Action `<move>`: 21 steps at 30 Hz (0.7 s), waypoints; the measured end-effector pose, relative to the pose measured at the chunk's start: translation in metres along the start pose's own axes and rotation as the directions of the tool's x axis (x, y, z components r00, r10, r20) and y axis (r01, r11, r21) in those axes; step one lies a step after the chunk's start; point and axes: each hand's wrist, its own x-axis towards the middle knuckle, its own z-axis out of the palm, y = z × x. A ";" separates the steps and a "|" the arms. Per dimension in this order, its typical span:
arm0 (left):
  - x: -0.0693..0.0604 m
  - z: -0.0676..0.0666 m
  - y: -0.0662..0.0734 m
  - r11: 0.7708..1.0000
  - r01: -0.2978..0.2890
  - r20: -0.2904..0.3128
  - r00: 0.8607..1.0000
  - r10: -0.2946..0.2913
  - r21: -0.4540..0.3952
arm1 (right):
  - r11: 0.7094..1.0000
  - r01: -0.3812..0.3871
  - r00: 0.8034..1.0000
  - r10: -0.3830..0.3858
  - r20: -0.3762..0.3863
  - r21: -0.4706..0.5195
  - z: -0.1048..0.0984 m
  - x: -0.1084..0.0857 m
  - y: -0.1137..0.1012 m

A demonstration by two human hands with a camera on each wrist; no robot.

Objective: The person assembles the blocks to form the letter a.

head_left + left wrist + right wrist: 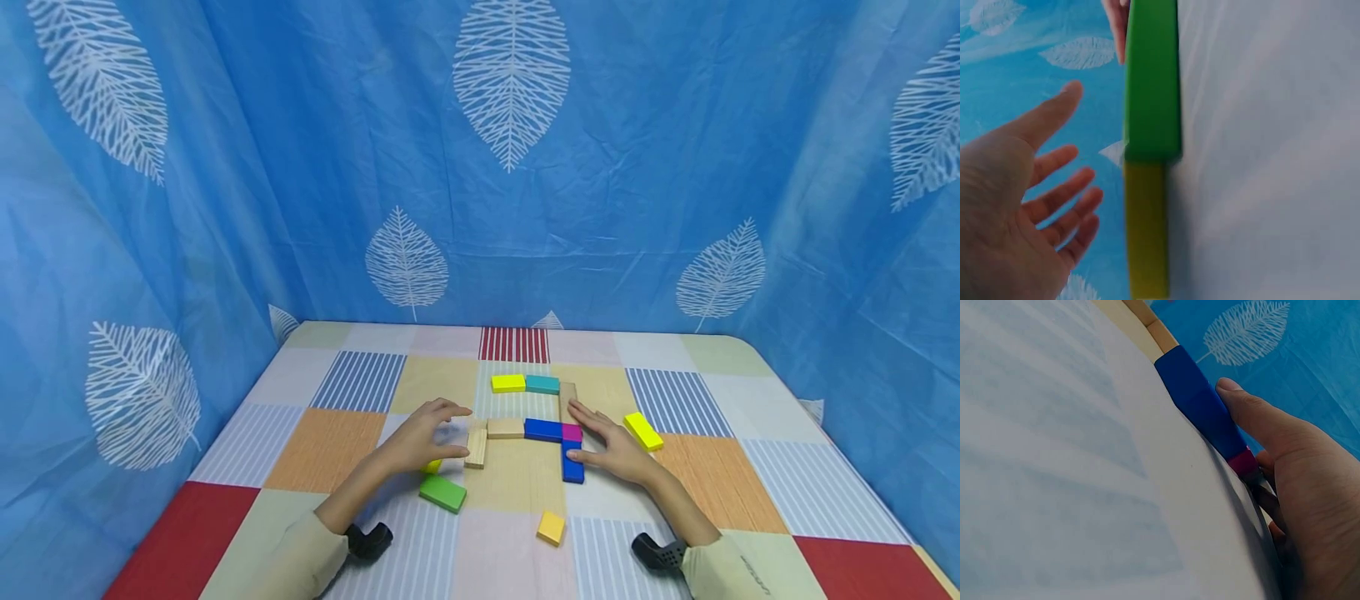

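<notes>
While the left hand splays free, the right hand, unclenched, touches a smooth, oblong blue block.

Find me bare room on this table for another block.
Bare cloth lies beyond the far yellow block and teal block, up to the curtain; right of the rightmost yellow block; and left of the left hand. Between that and the right hand it is crowded with wooden blocks, blue blocks and a pink block.
</notes>
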 end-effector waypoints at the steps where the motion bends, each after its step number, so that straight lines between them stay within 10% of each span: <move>1: -0.004 -0.003 0.000 1.000 -0.007 -0.010 1.000 0.007 -0.024 | 1.000 0.002 1.000 -0.002 0.001 -0.001 0.000 0.000 0.001; 11: -0.047 -0.010 0.005 0.991 -0.133 0.147 0.980 0.135 -0.022 | 1.000 0.017 1.000 -0.017 0.001 -0.002 -0.001 -0.001 0.002; 21: -0.042 -0.003 0.015 0.943 -0.264 0.190 0.955 0.227 0.204 | 1.000 0.010 1.000 -0.010 0.003 0.010 0.000 0.001 0.001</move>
